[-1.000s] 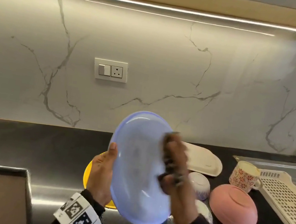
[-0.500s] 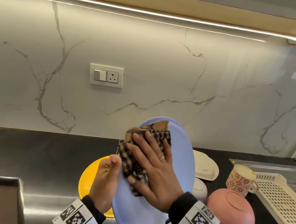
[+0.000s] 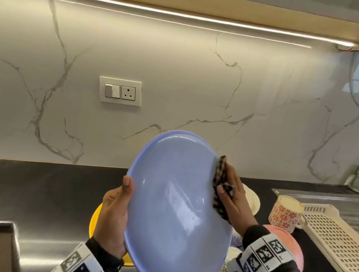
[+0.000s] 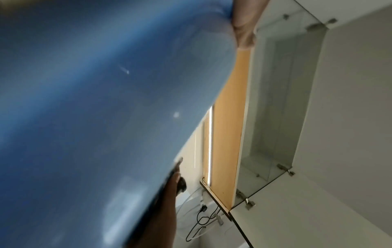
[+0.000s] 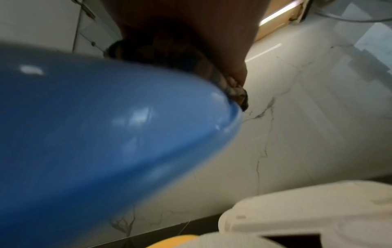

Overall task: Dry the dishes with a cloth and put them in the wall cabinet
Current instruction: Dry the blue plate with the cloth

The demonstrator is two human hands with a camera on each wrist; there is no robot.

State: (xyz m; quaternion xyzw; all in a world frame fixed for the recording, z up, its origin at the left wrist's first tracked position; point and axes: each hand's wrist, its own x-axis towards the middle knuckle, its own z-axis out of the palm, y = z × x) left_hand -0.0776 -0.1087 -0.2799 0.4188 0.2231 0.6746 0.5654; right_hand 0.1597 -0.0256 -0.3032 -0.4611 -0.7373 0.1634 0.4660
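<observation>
1. The large, shiny, light-blue plastic plate (image 3: 179,211) is held up on edge above the dark countertop (image 3: 36,188), in front of the marble backsplash. Its smooth face is turned toward the head camera.

2. What has changed: 0.5 s ago the right hand (image 3: 235,200) was spread flat over this near face, pressing the brown-and-black checked cloth (image 3: 221,184) onto it. Now that hand and cloth sit at the plate's right rim, mostly behind it, and the near face is bare.

3. Fingers: the right thumb pinches the folded cloth against the rim, with the other fingers behind the cloth, fairly straight. The left hand (image 3: 114,217) grips the left rim, thumb laid along the front edge. Its remaining fingers are hidden behind the plate, so I cannot tell how they lie.

4. My judgement: the wiping has moved from the face to the edge or the back, so this plate is probably close to dry, but nothing is stored yet.

5. Waiting on the counter are a yellow plate (image 3: 94,221), an upturned pink bowl (image 3: 292,245), a floral mug (image 3: 286,214) and a cream dish (image 3: 251,200).

6. The left wrist view shows a wall cabinet (image 4: 273,104) with glass shelves overhead.
</observation>
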